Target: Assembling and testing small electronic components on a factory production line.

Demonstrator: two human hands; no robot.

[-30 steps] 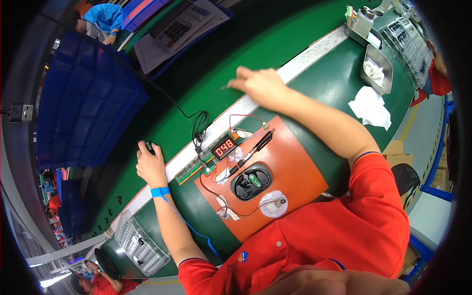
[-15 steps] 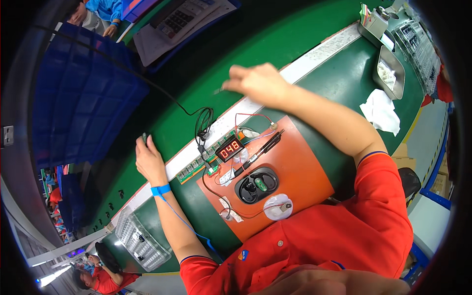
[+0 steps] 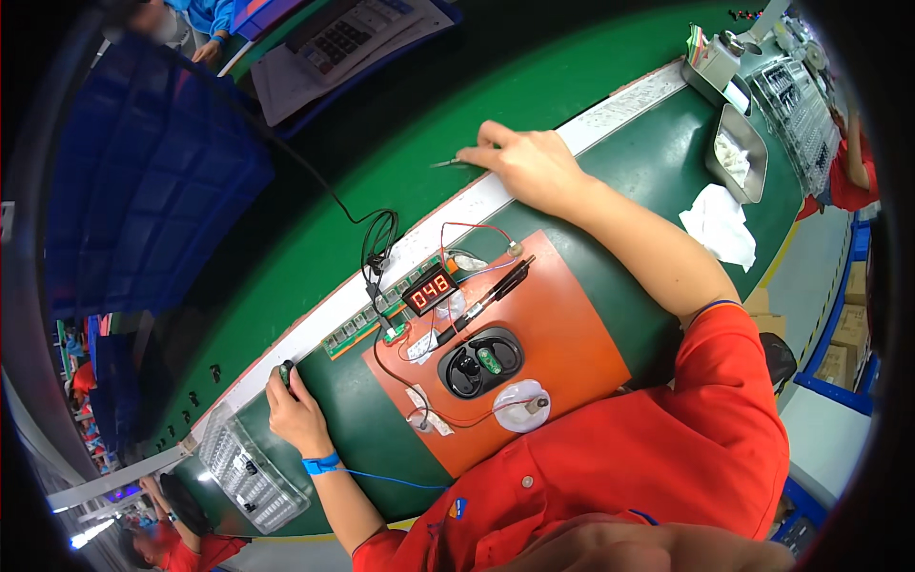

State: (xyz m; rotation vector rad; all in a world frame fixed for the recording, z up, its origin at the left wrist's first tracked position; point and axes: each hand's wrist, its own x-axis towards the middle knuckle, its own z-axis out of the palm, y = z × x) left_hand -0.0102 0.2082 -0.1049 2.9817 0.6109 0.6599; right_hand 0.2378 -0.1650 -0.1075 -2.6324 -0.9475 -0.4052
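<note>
My left hand, with a blue strap around the wrist, is closed on a small dark piece above the green bench, by the white rail. Its exact kind is too small to tell. My right hand reaches past the rail over the green conveyor. A thin silvery piece sticks out from its fingertips. Between my arms, an oval black earbud case lies on an orange mat. A dark earbud sits in one hollow and a green circuit board in the other.
A red-lit digital display stands on the mat's far edge among wires, near a black pen. Clear trays lie at left and far right. A metal tray and white cloth are right. Blue crates stand far left.
My left hand has drawn back from over the conveyor toward the bench with the small dark piece. My right hand has shifted slightly right with the silvery piece. The view has shifted a little.
</note>
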